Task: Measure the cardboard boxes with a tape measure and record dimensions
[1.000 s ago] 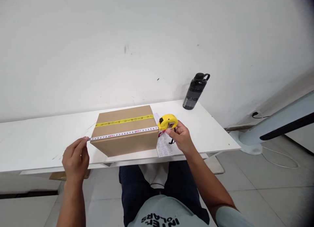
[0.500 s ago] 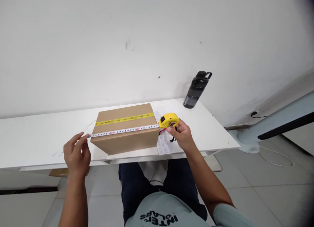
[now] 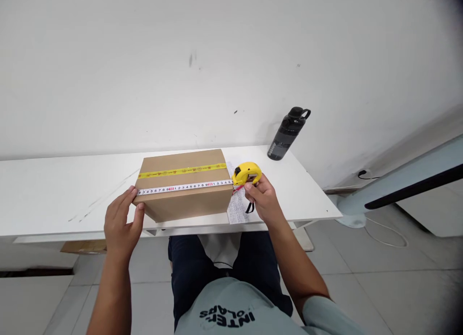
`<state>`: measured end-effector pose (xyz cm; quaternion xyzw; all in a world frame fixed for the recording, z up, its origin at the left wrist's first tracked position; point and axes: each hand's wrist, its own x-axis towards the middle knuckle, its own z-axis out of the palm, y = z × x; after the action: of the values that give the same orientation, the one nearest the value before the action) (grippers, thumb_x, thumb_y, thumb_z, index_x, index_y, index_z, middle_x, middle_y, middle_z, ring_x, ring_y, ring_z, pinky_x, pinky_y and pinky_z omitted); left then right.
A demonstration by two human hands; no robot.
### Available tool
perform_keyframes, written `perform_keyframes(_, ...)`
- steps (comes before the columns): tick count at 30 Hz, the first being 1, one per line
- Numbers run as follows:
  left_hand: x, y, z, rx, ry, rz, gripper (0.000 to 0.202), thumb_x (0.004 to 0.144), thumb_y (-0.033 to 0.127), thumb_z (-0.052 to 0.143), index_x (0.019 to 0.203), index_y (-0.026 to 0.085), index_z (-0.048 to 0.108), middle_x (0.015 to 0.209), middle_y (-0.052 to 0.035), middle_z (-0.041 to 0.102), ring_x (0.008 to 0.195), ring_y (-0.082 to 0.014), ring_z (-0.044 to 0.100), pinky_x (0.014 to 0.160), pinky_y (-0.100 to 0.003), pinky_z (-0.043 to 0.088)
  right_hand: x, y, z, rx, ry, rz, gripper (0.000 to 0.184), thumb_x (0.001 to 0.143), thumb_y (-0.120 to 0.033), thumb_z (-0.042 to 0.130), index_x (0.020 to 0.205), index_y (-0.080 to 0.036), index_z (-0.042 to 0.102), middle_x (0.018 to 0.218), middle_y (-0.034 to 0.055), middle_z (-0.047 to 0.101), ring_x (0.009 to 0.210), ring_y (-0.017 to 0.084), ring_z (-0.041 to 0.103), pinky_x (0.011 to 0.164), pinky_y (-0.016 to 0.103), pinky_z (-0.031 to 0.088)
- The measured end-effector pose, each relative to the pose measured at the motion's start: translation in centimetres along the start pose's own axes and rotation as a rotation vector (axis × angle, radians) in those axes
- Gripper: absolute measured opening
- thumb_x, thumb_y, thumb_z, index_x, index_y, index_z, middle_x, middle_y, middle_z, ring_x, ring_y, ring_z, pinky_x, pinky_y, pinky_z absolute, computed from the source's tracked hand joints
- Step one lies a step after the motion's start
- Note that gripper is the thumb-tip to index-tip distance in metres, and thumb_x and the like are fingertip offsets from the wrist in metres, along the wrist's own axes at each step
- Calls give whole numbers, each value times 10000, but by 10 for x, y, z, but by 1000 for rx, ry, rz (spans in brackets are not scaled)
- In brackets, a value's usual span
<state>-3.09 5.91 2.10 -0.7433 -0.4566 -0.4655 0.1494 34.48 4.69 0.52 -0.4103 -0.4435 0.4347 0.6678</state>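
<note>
Behind the work I see a scuffed white wall (image 3: 217, 64) across the upper frame. A tall, dark, translucent bottle (image 3: 286, 133) with a black looped cap stands right of centre, near the wall and well apart from both grips. A sheet of paper covered in writing (image 3: 239, 210) lies just beside the right end of the brown cardboard box (image 3: 188, 205); I can't tell whether it runs underneath. The box sits centre-left, yellow printed packing tape (image 3: 181, 171) along its top.

My left grip (image 3: 123, 224) has thumb and fingers apart around the box's front left corner, fingertips touching the left end of a white metal measuring blade (image 3: 184, 186). That blade lies across the box top near its front edge, and leads to a rounded yellow tape measure case (image 3: 247, 172) just past the right end. My right grip (image 3: 265, 200) is clamped on this case, a black strap (image 3: 249, 208) dangling below.

The box rests close to the front edge of the white tabletop (image 3: 72, 185), which runs on to the left border of my view and ends at centre-right, short of a pale blue column (image 3: 398, 180).
</note>
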Motion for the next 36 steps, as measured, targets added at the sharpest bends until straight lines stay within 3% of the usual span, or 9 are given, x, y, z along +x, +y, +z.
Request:
perform_keyframes(7, 2, -1, -1, 0, 13, -7, 433, 936, 245, 666, 1366, 271, 620, 1335, -85, 691, 1233, -267, 643, 1086, -451, 486, -2, -1, 2, -1, 42, 37, 402, 824, -586, 754, 985, -243, 622, 665, -48, 541, 507, 95, 374, 454, 248, 297)
perform_keyframes(13, 3, -7, -21, 55, 21, 86, 273, 943, 183, 629, 1196, 258, 699, 1099, -72, 753, 1034, -236, 695, 941, -402, 531, -4, -10, 6, 105, 91, 82, 511, 656, -629, 865, 861, -233, 615, 625, -53, 525, 470, 76, 353, 409, 234, 227)
perform_keyframes(16, -5, 6, -40, 106, 36, 169, 275, 889, 128, 666, 1129, 255, 705, 993, -64, 757, 922, -233, 698, 875, -401, 531, -15, -21, -5, 160, 57, 169, 481, 685, -604, 857, 805, -221, 592, 506, -86, 453, 404, 50, 254, 395, 229, 199)
perform_keyframes(19, -22, 40, -50, 20, 41, 183, 370, 830, 98, 706, 1143, 291, 666, 933, -31, 756, 859, -228, 694, 915, -445, 520, -34, -27, -18, 125, -25, 240, 449, 741, -593, 828, 852, -206, 630, 467, -73, 477, 375, 55, 264, 365, 224, 149)
perform_keyframes(22, -41, 83, -36, -257, -69, 45, 526, 843, 172, 717, 1300, 364, 539, 862, 21, 746, 774, -216, 690, 988, -515, 483, -55, -27, -18, 72, -263, 316, 489, 741, -598, 832, 956, -197, 653, 547, -14, 632, 361, 64, 324, 341, 218, 145)
perform_keyframes(25, -57, 122, -5, -537, -227, -134, 614, 873, 289, 716, 1394, 410, 416, 834, 33, 724, 707, -203, 674, 960, -537, 498, -69, -23, -1, 53, -467, 383, 443, 773, -553, 824, 973, -208, 632, 665, 13, 715, 380, 62, 391, 352, 204, 229)
perform_keyframes(29, -75, 152, 30, -780, -355, -532, 610, 884, 449, 705, 1414, 350, 419, 838, -30, 676, 752, -215, 666, 791, -445, 557, -76, -9, 21, 92, -522, 452, 464, 748, -540, 842, 975, -212, 606, 736, -5, 694, 475, 88, 551, 354, 176, 270)
perform_keyframes(32, -83, 151, 33, -746, -353, -656, 715, 860, 530, 713, 1471, 334, 397, 1048, -95, 685, 884, -239, 669, 848, -451, 561, -79, 6, 21, 84, -446, 451, 476, 742, -561, 838, 922, -211, 570, 660, -43, 639, 418, 58, 459, 351, 171, 233)
perform_keyframes(36, -85, 116, 18, -454, -120, -647, 641, 902, 505, 664, 1467, 319, 424, 1334, -130, 607, 1066, -260, 645, 1009, -487, 506, -84, 27, 5, 25, -328, 432, 484, 760, -606, 804, 897, -219, 547, 556, -78, 555, 397, 49, 328, 374, 183, 205)
